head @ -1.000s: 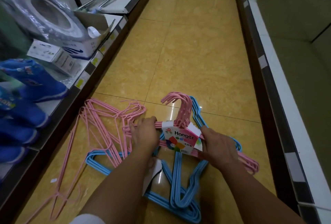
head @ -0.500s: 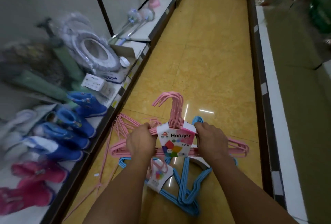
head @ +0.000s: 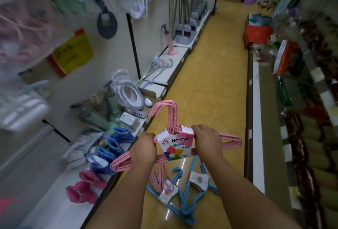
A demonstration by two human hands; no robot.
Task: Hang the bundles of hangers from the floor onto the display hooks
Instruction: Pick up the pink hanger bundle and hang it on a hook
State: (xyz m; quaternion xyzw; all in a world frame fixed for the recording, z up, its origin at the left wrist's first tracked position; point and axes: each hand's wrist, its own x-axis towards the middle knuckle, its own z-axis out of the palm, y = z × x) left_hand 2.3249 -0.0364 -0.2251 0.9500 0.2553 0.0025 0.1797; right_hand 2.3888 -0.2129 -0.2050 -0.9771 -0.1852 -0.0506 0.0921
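A pink hanger bundle (head: 169,117) with a white "Hanger" label is held up in front of me, hooks pointing up and left. My left hand (head: 143,149) grips its left shoulder and my right hand (head: 207,142) grips its right shoulder beside the label. Below my arms, on the yellow floor, lie a blue hanger bundle (head: 188,201) and another pink bundle (head: 159,177), each with a paper label. A dark display hook (head: 54,129) sticks out from the left wall panel.
The left shelf (head: 60,199) carries pink and blue boots (head: 109,148), a toilet seat ring (head: 130,97) and small boxes. Goods hang on the wall above. A low shelf edge (head: 256,137) runs along the right. The aisle floor (head: 215,82) stretches ahead to red boxes (head: 257,35).
Both hands have lifted the pink bundle off the floor to about chest height. My view has tilted up, showing the wall display and the far aisle.
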